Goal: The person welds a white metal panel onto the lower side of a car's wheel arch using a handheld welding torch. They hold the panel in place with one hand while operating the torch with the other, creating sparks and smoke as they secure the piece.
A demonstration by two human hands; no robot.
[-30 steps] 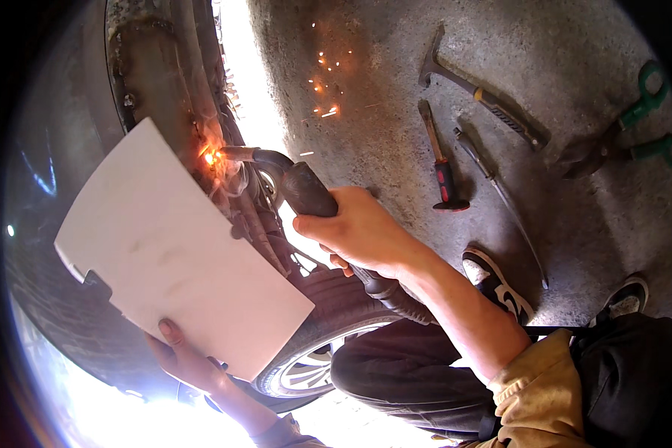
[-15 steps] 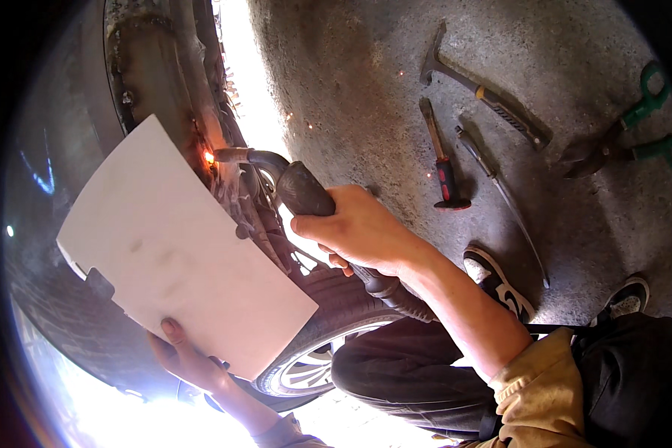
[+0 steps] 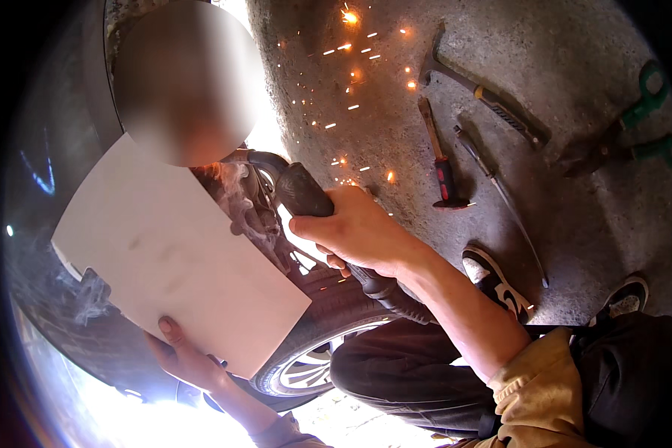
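My right hand point(image 3: 362, 231) is closed round the black handle of a welding torch point(image 3: 305, 193). The torch's neck points left toward the car body, where a blurred patch hides its tip. Orange glow and smoke show just below that patch. In my left hand point(image 3: 190, 358) is the lower edge of a white board point(image 3: 179, 254), thumb on its near face. The board stands tilted between me and the car's dark panel point(image 3: 60, 194), its upper corner partly covered by the blur.
Sparks fly over the concrete floor point(image 3: 336, 89). To the right lie a hammer point(image 3: 493, 101), a red-and-black chisel point(image 3: 446, 179), a long thin rod-like tool point(image 3: 504, 196) and green-handled snips point(image 3: 642, 112). A car wheel point(image 3: 310, 369) stands below the board, close to my knee.
Sparks now spray across the floor and smoke has appeared beside the board's left edge. The board has shifted slightly left and down. My right hand and the torch have barely moved.
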